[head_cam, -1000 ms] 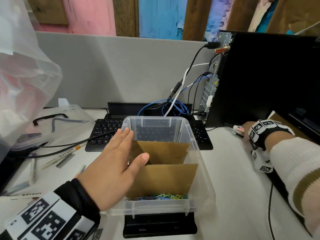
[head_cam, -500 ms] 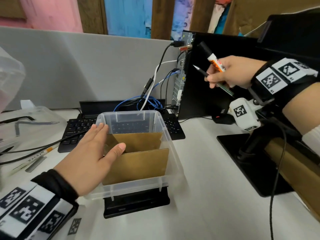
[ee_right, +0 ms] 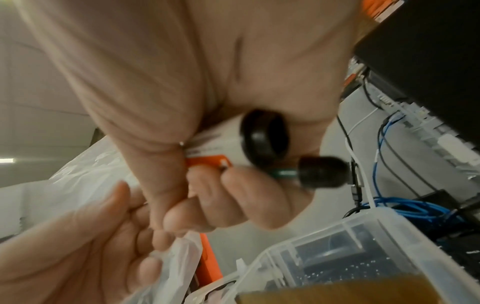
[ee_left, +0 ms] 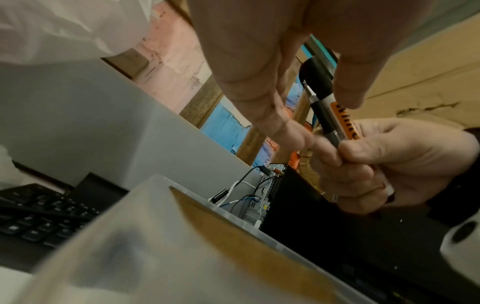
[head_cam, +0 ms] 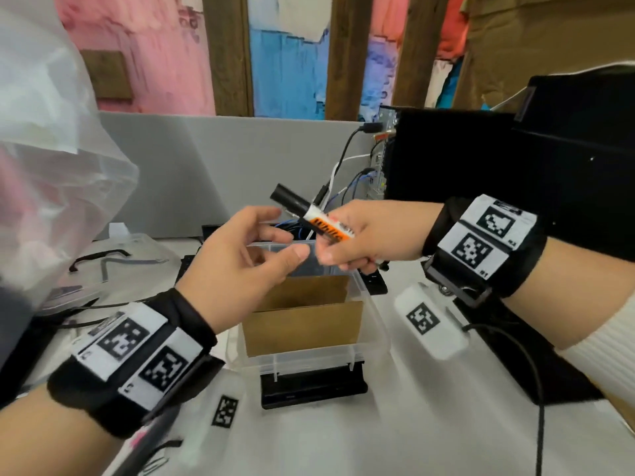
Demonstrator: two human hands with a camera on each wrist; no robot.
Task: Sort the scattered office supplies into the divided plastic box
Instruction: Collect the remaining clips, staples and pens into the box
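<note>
Over the desk (head_cam: 429,424) — right hand (head_cam: 371,235) grips marker (head_cam: 323,225).

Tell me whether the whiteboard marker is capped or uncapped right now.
Capped. The marker, gripped in the right hand, shows a black cap over its raised end in the head view; the left wrist view agrees.

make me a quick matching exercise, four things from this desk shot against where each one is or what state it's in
Things:
1. white and orange marker with black cap
2. clear plastic box with brown cardboard dividers
3. black keyboard
4. left hand

States:
a. on the desk behind the box
b. gripped in the right hand
c. raised above the box, fingers relaxed, holding nothing
d. standing on a black base on the white desk

Pairs: 1-b, 2-d, 3-a, 4-c
</note>
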